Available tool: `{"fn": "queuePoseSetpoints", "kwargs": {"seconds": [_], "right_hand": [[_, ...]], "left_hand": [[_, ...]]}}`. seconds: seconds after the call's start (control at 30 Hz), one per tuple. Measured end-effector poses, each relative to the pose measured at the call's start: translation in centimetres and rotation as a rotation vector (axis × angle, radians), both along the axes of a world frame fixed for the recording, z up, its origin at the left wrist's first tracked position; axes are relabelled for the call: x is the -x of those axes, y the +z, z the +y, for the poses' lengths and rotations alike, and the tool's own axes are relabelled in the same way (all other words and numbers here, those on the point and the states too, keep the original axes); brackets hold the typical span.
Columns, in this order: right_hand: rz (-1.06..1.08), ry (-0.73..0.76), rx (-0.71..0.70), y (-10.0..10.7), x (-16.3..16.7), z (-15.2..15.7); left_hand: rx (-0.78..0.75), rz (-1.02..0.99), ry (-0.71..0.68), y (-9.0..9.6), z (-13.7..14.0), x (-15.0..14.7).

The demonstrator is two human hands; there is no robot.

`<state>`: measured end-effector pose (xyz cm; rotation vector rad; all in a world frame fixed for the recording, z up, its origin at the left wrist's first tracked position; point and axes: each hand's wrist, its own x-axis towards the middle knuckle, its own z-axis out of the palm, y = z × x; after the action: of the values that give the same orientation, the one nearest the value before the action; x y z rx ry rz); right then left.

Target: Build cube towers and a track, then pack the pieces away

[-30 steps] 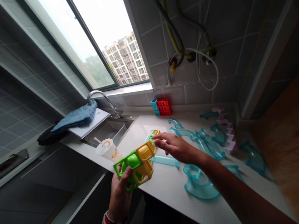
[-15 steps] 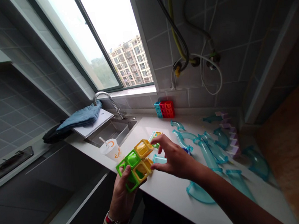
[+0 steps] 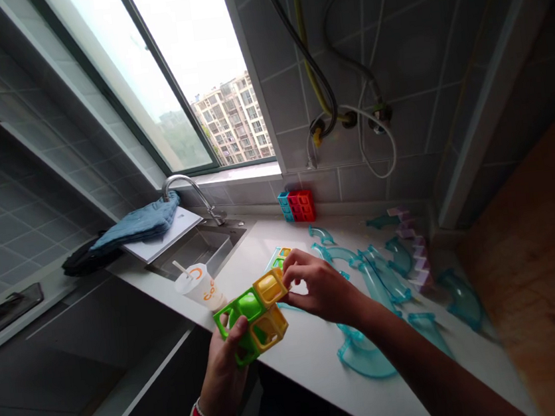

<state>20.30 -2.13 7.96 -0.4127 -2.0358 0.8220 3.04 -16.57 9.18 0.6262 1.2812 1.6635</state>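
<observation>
Already, a cluster of hollow cubes [image 3: 252, 317] is held together above the near edge of the tabletop [image 3: 314, 357]: 2 green ones and 2 yellow ones can be counted, stacked 2 high. The left hand [image 3: 225, 367] is closed around the lower green cube from below, with the thumb pressed on its front face. The right hand [image 3: 319, 287] is pinched on the upper yellow cube [image 3: 270, 287], fingertips on its far side; whether that cube is fully seated against its green neighbour cannot be told from this view.

So far, the build is judged to be at an early stage: 4 cubes are joined, or nearly so, and nothing else is attached to them. Much is left lying loose. Clear blue track pieces [image 3: 366, 278], both curved and straight, are scattered on the tabletop to the right of the hands, and a large curved piece [image 3: 362, 358] lies near the front edge. A purple stepped piece [image 3: 415, 252] rests further back, near the wall. A small block of red and blue cubes [image 3: 297, 206] stands against the tiled wall, well apart from the hands. Another flat coloured piece [image 3: 280, 256] is partly hidden behind the right hand.

A paper cup [image 3: 199, 287] with a straw stands beside the sink [image 3: 196, 247], left of the held cubes.
</observation>
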Motion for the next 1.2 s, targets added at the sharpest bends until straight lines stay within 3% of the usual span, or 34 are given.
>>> {"fn": "queuePoseSetpoints", "kwargs": {"seconds": [0.53,0.73,0.87,1.03,1.1,1.2], "right_hand": [[-0.021,0.138,0.177,-0.2,-1.2,1.9],[0.088,0.202,0.328,-0.5,-1.6,2.7],[0.238,0.079,0.480,-0.7,-1.9,3.7],[0.236,-0.142,0.661,-1.7,-1.8,4.9],[0.162,-0.230,0.614,-2.4,-2.0,5.6],[-0.102,-0.417,0.437,-3.4,-2.7,6.8]], "left_hand": [[0.032,0.155,0.081,-1.4,1.2,1.0],[-0.003,0.183,0.082,-1.4,1.6,1.0],[-0.043,0.203,0.073,-1.6,1.8,1.7],[-0.024,0.121,0.049,-1.6,2.3,1.6],[-0.026,0.105,0.042,-1.4,2.4,1.2],[-0.006,0.102,0.034,-1.1,2.3,0.7]]}}
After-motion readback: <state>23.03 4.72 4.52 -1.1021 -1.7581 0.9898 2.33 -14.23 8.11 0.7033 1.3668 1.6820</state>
